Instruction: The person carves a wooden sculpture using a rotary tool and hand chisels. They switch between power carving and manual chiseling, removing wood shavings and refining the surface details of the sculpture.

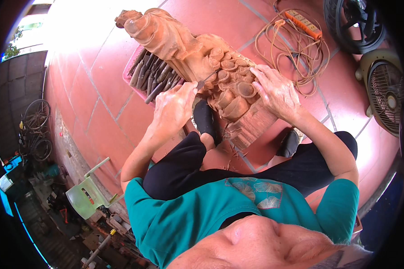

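Head view, nearest: teal shirt (179,215) fills the bottom, a person seated, dark trousers (296,172) folded out to both sides, the head cut off by the lower edge.
Left hand: here it is, mid-frame, the left hand (173,105) closed round a slim dark tool (201,84); its handle is mostly hidden in the fingers, its thin tip hard to pick out against the wood.
Right hand: over on the other flank, the right hand (276,89) lies with fingers extended, fingertips on the carving's edge, covering part of it.
Carving: upper centre, the reddish-brown wooden carving (191,56) slants from upper left to its blocky base near the middle, rounded forms crowding its lower half.
Tray: behind the carving, a pink tray (131,74) packed with dark-handled tools (150,74), partly covered.
Upper right: tangled cord (267,45), orange power strip (303,24), then a fan (384,85) and a black wheel (357,24), cropped at the rim.
Left side: pale green chair (86,197), clutter too dim to sort, a bicycle (37,119) beyond; glare washes out the upper-left floor.
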Demonstrator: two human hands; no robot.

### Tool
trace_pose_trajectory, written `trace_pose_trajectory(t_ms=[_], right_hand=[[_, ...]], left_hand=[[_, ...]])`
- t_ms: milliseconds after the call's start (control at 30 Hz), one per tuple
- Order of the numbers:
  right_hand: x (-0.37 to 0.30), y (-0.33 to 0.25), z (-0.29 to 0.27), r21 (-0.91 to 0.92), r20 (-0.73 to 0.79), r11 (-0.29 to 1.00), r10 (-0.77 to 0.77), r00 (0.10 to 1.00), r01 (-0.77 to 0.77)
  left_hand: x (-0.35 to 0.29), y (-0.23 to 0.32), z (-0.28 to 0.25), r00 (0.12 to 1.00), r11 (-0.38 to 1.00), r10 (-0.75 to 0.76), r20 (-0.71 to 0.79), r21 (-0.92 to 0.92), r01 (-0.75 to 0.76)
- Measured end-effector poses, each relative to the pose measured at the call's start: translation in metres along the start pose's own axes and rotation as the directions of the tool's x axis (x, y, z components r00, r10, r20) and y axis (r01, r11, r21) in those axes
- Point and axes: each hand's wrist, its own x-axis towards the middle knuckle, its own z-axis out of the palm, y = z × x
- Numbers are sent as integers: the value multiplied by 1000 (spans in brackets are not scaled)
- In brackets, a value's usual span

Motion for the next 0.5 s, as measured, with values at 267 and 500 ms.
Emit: trace_pose_trajectory(t_ms=[267,500], right_hand=[[-2,1,1,-3,-5,1000,9,1000,-9],[-2,2,2,4,6,1000,0,1000,0]], left_hand=[[-9,7,1,993,988,-34,114,151,16],[-7,21,-6,950,965,-72,303,260,-9]])
